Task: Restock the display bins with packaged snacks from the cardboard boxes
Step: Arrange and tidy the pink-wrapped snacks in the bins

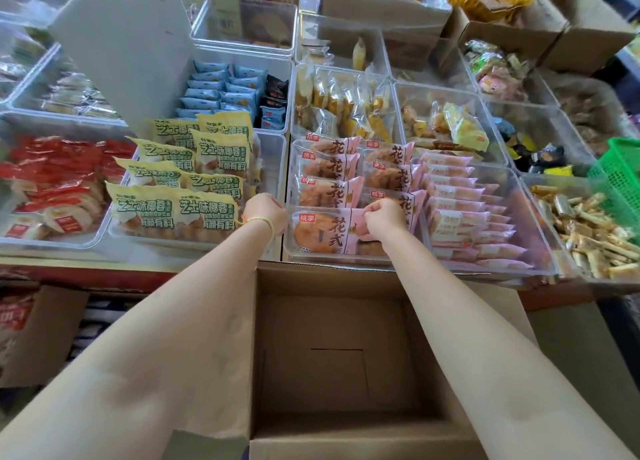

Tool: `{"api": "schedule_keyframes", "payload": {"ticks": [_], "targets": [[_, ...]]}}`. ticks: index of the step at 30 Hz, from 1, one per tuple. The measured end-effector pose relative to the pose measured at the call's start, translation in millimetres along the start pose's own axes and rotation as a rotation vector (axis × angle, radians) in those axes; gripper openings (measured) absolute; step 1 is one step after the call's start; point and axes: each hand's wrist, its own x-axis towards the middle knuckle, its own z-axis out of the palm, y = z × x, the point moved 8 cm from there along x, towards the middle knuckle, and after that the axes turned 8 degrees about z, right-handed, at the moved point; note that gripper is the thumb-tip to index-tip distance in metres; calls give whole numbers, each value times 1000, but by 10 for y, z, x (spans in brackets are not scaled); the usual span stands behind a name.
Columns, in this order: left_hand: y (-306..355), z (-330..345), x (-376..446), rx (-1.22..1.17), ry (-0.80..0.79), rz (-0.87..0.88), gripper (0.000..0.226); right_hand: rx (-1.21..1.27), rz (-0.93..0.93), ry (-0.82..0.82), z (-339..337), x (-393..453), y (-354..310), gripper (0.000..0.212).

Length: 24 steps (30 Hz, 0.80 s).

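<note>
1. At centre frame, a person leans over an open brown cardboard box [346,355], its visible floor bare, to tidy a clear plastic display bin [294,251] of pink-wrapped round pastries [322,232].
2. The right hand [384,217] is curled tight, fingertips pinching the top edge of a pink packet in the bin's front rows, right of centre.
3. The left hand [265,213], a thin yellow band [259,221] at the wrist, rests closed at the bin's left rim; whether it grips the rim or a packet cannot be told.
4. The packets look light, and their glossy film is likely slippery and crinkly; the soft pastry inside would probably crush under a squeeze, so the sealed end flap appears the safest hold.
5. To the left, yellow-and-green labelled packets [207,210] fill a neighbouring bin; to the right, slim pale-pink packets [457,213] stand in rows.
6. Judging by the bare box, this product's restock looks nearly finished.
</note>
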Motion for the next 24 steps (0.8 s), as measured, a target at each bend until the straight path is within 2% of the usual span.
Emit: {"api": "schedule_keyframes", "payload": {"ticks": [3,5,7,8,10,12,14,18,21,23,24], "targets": [[325,-133,-61,246,68,215,27,-206,-172,123,-130,-58,-227,24],[664,-126,-163,372,148,524,44,-344,-380,211,-124,-126,-470,32],[911,92,-263,579,66,797,72,-471,-569,218,12,-194,-683,38],[946,241,-266,692,-28,847,88,-529,-626,201,97,-204,-751,42],[889,500,-191,888,-180,836,115,-633,-657,124,265,-143,-787,48],[795,668,-103,1005,-240,801,128,-731,-617,32,387,-17,-727,50],[751,763,-36,1057,-243,808,131,-767,-599,-25,456,79,-677,51],[695,823,65,1053,-207,797,130,-666,-609,-82,496,188,-697,54],[660,865,128,1051,-239,753,131,-615,-556,-256,467,222,-724,59],[700,894,139,1077,-253,718,135,-494,-537,-313,347,229,-740,58],[742,897,135,1086,-251,705,137,-409,-542,-274,236,253,-750,54]]}}
